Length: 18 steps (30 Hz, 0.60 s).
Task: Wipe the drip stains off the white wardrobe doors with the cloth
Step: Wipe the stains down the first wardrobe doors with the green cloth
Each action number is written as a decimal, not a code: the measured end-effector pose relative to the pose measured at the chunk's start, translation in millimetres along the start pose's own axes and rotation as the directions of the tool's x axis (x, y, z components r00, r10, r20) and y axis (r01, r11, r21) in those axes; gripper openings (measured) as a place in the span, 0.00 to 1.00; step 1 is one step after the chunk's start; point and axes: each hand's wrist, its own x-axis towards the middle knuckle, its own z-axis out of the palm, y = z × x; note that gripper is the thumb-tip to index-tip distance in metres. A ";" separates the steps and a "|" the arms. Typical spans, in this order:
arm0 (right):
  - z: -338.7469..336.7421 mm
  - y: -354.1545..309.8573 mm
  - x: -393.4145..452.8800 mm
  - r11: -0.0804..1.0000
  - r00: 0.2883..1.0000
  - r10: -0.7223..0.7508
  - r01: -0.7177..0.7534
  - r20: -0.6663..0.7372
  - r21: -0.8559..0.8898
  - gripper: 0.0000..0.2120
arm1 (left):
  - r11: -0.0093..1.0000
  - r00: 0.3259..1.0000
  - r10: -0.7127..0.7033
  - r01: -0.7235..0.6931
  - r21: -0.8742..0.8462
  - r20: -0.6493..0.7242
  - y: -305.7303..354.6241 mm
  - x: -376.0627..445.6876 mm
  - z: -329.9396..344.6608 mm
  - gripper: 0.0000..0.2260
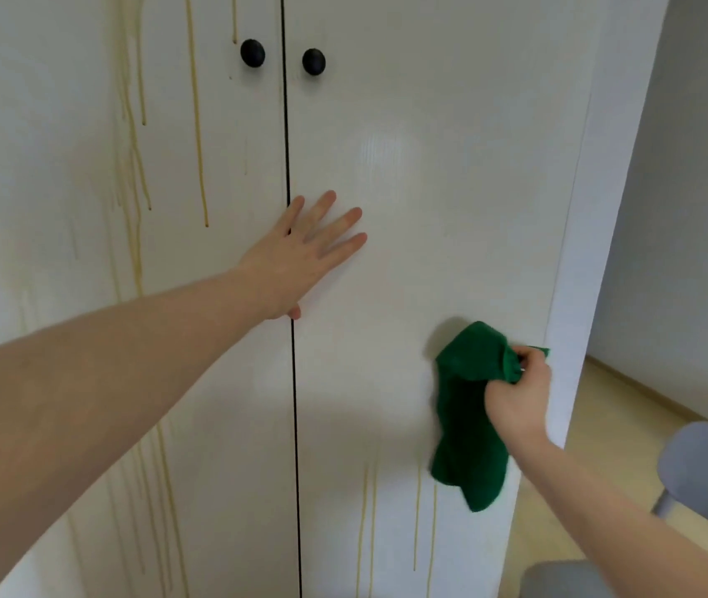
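The green cloth [464, 407] is pressed against the right wardrobe door [430, 187], low and near its outer edge. It hangs with its long axis almost vertical: the bunched top is in the grip, and the loose end points down toward the floor.

The right hand [516, 399] holds the cloth with the fingers curled around its upper fold. The left hand [300, 256] lies flat with straight, spread fingers across the gap between the two doors, and holds nothing; I judge it steadies the doors.

The wiping step seems to be in the middle. The upper part of the right door looks clean, but yellow drip stains [365, 511] remain just below the cloth, and long stains [197, 123] run down the left door [63, 144]. The next move probably calls for a downward stroke over the lower streaks, with firm pressure.

Two black knobs [253, 53] sit above. A grey chair [706, 459] stands at the right.
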 end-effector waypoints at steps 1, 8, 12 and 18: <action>-10.6 -1.4 8.7 1.000 0.999 0.019 -0.020 -0.032 -0.014 0.21 | 1.000 1.000 -0.005 0.005 0.006 0.003 0.3 -0.1 -0.7 0.63; -24.3 2.6 42.1 0.988 0.988 0.108 -0.119 -0.113 -0.101 0.20 | 0.998 0.999 -0.032 0.030 0.051 0.042 3.2 1.0 -4.5 0.62; 2.1 11.9 22.7 0.988 0.987 0.123 -0.133 -0.107 -0.084 0.21 | 0.997 0.999 -0.035 0.032 0.076 0.039 4.9 1.5 -4.1 0.62; 53.4 24.4 -16.2 0.980 0.964 0.182 -0.194 -0.196 -0.043 0.19 | 0.999 1.000 -0.018 0.018 0.051 0.007 1.5 4.2 3.8 0.63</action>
